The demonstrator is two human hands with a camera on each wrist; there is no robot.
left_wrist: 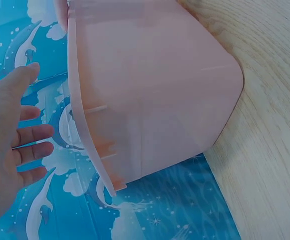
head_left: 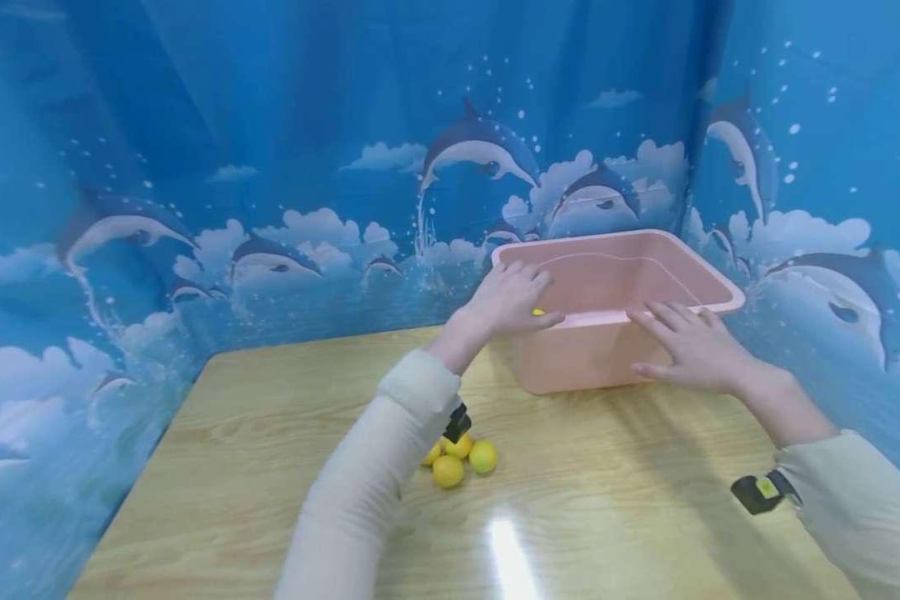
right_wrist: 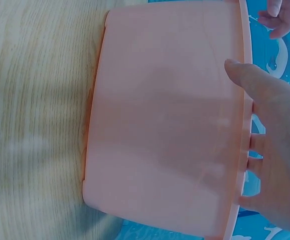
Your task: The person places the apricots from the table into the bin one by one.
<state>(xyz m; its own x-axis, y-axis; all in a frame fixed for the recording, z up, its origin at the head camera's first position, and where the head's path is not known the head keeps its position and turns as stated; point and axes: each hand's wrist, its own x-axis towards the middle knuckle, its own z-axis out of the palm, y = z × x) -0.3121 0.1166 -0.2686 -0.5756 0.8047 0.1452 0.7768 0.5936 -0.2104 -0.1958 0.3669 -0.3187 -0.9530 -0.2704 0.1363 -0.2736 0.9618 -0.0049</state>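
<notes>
A pink plastic bin (head_left: 585,354) stands at the table's back right, its mouth facing up. My left hand (head_left: 512,298) is over the bin's left front corner with its fingers spread. In the left wrist view, that hand (left_wrist: 7,145) is apart from the rim and holds nothing. My right hand (head_left: 693,346) is at the front rim, fingers reaching over it and thumb outside. The right wrist view shows the right hand's fingers (right_wrist: 257,142) at the rim; whether they touch is unclear. A yellow bit (head_left: 538,312) shows beside the left thumb; most of the bin's inside is hidden.
Several small round yellow fruits (head_left: 448,471) lie together on the wooden table (head_left: 285,442), partly behind the left forearm. A blue dolphin-print curtain (head_left: 307,167) encloses the table's back and sides, close behind the bin.
</notes>
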